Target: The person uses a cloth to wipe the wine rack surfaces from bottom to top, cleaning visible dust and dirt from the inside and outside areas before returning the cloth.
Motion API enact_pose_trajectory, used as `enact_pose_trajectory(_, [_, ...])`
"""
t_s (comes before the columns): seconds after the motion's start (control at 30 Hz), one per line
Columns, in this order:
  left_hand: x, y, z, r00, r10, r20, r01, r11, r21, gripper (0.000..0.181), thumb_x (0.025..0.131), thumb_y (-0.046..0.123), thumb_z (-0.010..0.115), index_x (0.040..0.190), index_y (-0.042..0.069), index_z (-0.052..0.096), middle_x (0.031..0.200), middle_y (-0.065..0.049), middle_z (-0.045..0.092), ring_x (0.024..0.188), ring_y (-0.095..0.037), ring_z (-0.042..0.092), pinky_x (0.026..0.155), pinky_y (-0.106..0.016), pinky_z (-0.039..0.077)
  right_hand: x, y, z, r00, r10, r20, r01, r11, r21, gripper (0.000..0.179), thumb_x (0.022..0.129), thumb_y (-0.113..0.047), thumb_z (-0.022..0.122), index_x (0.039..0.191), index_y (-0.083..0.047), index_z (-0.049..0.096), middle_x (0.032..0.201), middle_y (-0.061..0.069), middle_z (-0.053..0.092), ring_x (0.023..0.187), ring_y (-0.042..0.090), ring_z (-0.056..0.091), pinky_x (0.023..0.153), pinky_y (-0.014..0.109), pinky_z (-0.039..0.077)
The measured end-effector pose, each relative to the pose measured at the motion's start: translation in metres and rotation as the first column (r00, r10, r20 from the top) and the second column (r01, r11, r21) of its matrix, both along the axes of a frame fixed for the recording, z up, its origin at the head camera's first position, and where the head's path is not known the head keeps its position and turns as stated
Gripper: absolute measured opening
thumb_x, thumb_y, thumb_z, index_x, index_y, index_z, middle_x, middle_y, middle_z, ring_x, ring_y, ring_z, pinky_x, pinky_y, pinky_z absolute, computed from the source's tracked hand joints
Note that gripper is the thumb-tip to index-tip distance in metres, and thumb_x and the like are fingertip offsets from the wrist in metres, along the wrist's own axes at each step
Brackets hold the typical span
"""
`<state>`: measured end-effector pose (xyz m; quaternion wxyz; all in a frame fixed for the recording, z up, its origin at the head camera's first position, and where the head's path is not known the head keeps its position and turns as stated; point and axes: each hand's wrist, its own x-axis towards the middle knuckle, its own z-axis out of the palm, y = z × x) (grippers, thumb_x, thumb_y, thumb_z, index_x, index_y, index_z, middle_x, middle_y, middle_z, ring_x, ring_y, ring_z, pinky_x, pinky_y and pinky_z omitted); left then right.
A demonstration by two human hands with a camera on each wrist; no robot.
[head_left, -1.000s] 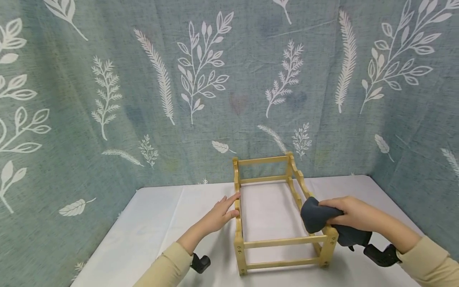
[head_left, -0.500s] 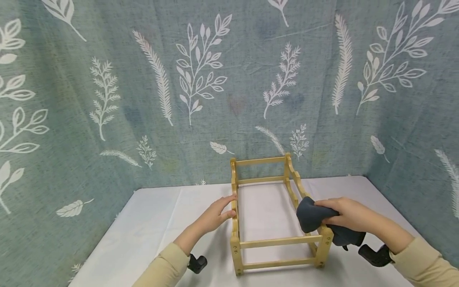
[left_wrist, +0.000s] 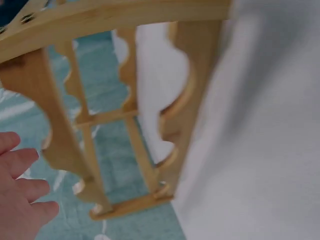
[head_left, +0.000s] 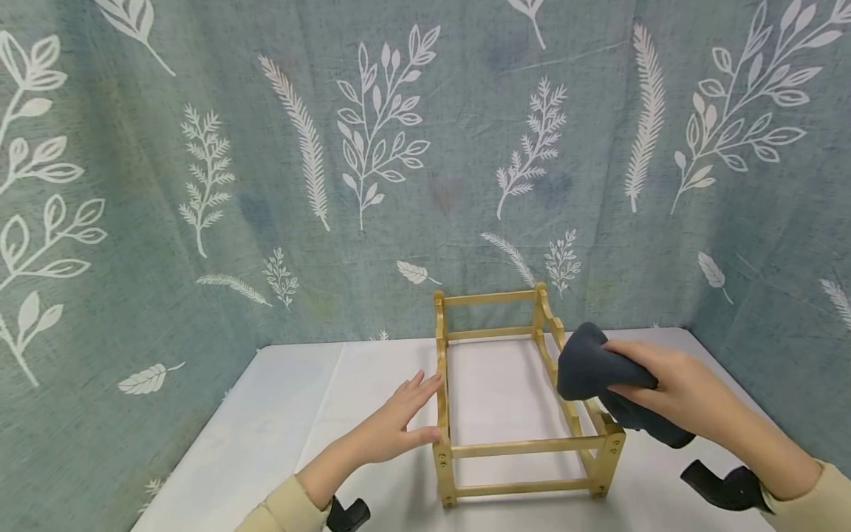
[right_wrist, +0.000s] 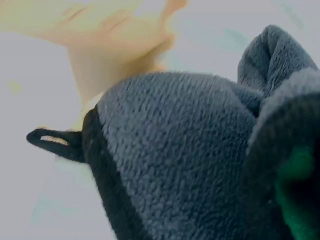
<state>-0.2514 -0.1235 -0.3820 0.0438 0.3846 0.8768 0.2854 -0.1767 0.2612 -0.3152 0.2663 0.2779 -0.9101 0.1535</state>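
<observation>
A light wooden rack (head_left: 518, 448) with scalloped side rails stands on the white table. My right hand (head_left: 678, 384) grips a bunched dark grey cloth (head_left: 588, 366) over the rack's right side, near the front corner post. Part of the cloth hangs below the hand, outside the rail. The right wrist view shows the fuzzy weave of the cloth, its black edging and a small hanging loop (right_wrist: 70, 150); the fingers are hidden there. My left hand (head_left: 399, 425) is spread beside the left rail, fingertips right at the wood. In the left wrist view its fingers are parted and hold nothing.
The white table (head_left: 319, 414) extends to both sides of the rack. A blue-green curtain (head_left: 459, 185) with white leaf prints hangs behind the table and along its left and right sides. A black wrist mount (head_left: 721, 488) sits below my right forearm.
My right hand has risen from the right rail, lifting the cloth with it. My left hand has slid toward me along the left rail, its fingers spreading wider. The rack stays in place.
</observation>
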Motion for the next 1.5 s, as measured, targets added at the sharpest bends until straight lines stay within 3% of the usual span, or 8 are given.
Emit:
enact_pose_trajectory(0.17, [0.001, 0.001, -0.004, 1.0, -0.015, 0.004, 0.015, 0.999, -0.032, 0.07, 0.092, 0.041, 0.051, 0.145, 0.007, 0.022, 0.153, -0.006, 0.014, 0.141, -0.027, -0.001, 0.11, -0.055, 0.004, 0.024, -0.04, -0.001, 0.969, 0.117, -0.217, -0.106, 0.992, 0.064, 0.047, 0.079, -0.039, 0.069, 0.119, -0.017, 0.057, 0.094, -0.004, 0.063, 0.077, 0.014, 0.063, 0.062, 0.031, 0.052])
enact_pose_trajectory(0.23, [0.0, 0.004, -0.003, 1.0, 0.001, 0.017, 0.0, 0.999, -0.032, 0.07, 0.092, 0.042, 0.05, 0.146, 0.008, 0.021, 0.153, -0.006, 0.013, 0.14, -0.026, -0.002, 0.11, -0.054, 0.004, 0.031, -0.061, -0.01, 0.963, 0.173, -0.207, -0.159, 0.984, 0.08, 0.05, 0.082, -0.042, 0.065, 0.125, -0.019, 0.054, 0.092, -0.005, 0.061, 0.074, 0.012, 0.062, 0.059, 0.028, 0.051])
enact_pose_trajectory(0.5, [-0.008, 0.019, -0.001, 0.994, 0.055, 0.093, -0.048, 0.996, -0.076, 0.071, 0.093, 0.049, 0.042, 0.147, 0.012, 0.014, 0.154, -0.003, 0.004, 0.14, -0.028, -0.007, 0.111, -0.053, 0.002, 0.029, -0.127, -0.059, 0.934, 0.328, -0.145, -0.306, 0.94, 0.153, 0.076, 0.063, -0.024, 0.082, 0.131, -0.021, 0.049, 0.078, -0.003, 0.055, 0.058, 0.002, 0.05, 0.051, 0.016, 0.042])
enact_pose_trajectory(0.7, [-0.008, 0.023, -0.001, 0.994, 0.062, 0.089, -0.055, 0.995, -0.089, 0.075, 0.091, 0.053, 0.042, 0.147, 0.012, 0.012, 0.155, -0.002, 0.003, 0.14, -0.028, -0.004, 0.111, -0.053, 0.003, 0.03, -0.148, -0.097, 0.915, 0.385, -0.122, -0.325, 0.881, 0.344, 0.047, 0.088, -0.054, 0.049, 0.124, -0.024, 0.054, 0.071, -0.003, 0.052, 0.05, 0.0, 0.033, 0.044, 0.01, 0.026])
enact_pose_trajectory(0.97, [-0.007, 0.024, -0.003, 0.993, 0.048, 0.103, -0.043, 0.998, -0.056, 0.084, 0.089, 0.061, 0.039, 0.147, 0.01, 0.007, 0.155, -0.004, -0.002, 0.14, -0.029, -0.008, 0.11, -0.054, 0.002, 0.01, -0.154, -0.133, 0.908, 0.37, -0.199, -0.234, 0.839, 0.491, 0.05, 0.087, -0.062, 0.041, 0.116, -0.026, 0.06, 0.06, -0.005, 0.047, 0.043, 0.001, 0.021, 0.04, 0.009, 0.019])
enact_pose_trajectory(1.2, [-0.008, 0.026, -0.004, 0.993, 0.054, 0.106, -0.05, 0.998, -0.04, 0.081, 0.09, 0.052, 0.047, 0.147, 0.01, 0.008, 0.155, -0.002, 0.0, 0.14, -0.029, -0.007, 0.11, -0.055, 0.002, 0.012, -0.145, -0.13, 0.969, 0.23, 0.084, -0.241, 0.83, 0.504, 0.042, 0.085, -0.054, 0.053, 0.115, -0.026, 0.06, 0.065, -0.001, 0.053, 0.044, 0.003, 0.034, 0.039, 0.014, 0.028])
enact_pose_trajectory(1.33, [-0.007, 0.026, -0.005, 0.992, 0.055, 0.112, -0.051, 0.998, -0.037, 0.083, 0.089, 0.054, 0.047, 0.147, 0.01, 0.008, 0.155, -0.002, -0.001, 0.14, -0.028, -0.008, 0.11, -0.054, 0.001, 0.017, -0.126, -0.125, 0.976, 0.108, 0.19, -0.189, 0.854, 0.485, 0.035, 0.079, -0.037, 0.067, 0.113, -0.028, 0.06, 0.067, 0.001, 0.054, 0.045, 0.005, 0.04, 0.04, 0.016, 0.033])
enact_pose_trajectory(1.5, [-0.005, 0.024, -0.004, 0.992, 0.048, 0.117, -0.045, 0.999, -0.032, 0.084, 0.089, 0.053, 0.047, 0.147, 0.007, 0.007, 0.155, -0.004, -0.001, 0.14, -0.028, -0.008, 0.11, -0.054, 0.001, 0.025, -0.095, -0.128, 0.975, 0.008, 0.222, -0.112, 0.881, 0.46, 0.038, 0.075, -0.027, 0.072, 0.111, -0.028, 0.059, 0.064, 0.0, 0.046, 0.045, 0.005, 0.032, 0.039, 0.016, 0.028])
